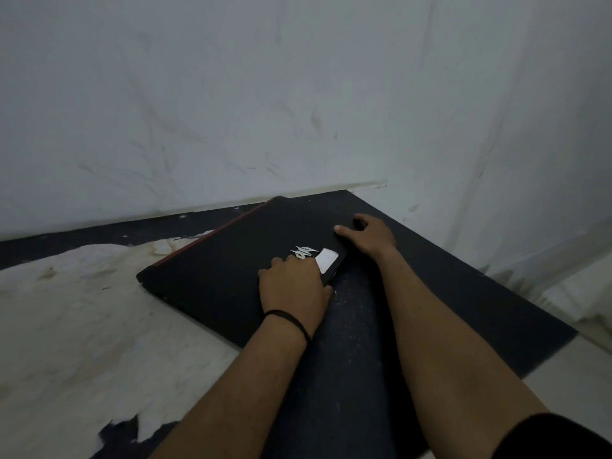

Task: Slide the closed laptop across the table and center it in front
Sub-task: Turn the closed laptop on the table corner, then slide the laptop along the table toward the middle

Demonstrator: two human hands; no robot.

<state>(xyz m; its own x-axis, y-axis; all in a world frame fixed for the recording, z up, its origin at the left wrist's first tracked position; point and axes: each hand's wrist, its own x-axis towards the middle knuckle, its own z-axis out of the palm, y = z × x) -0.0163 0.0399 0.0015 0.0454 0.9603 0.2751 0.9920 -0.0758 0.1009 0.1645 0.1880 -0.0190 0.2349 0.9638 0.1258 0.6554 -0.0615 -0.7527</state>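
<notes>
A closed black laptop (228, 260) with a red hinge strip and a silver logo lies at an angle on the dark table (430, 293), toward the back right corner. My left hand (293, 286) rests flat on its lid near the front right edge, with the thumb hooked over that edge. My right hand (369, 235) holds the laptop's far right corner, its thumb on the lid and its fingers curled around the side. A white sticker (326, 261) shows on the lid between the two hands.
The tabletop's dark coating is peeled away on the left, baring a pale worn patch (82, 326). A white wall (231, 111) stands close behind the table and another closes the right side. The table's right edge (546, 356) drops to a light floor.
</notes>
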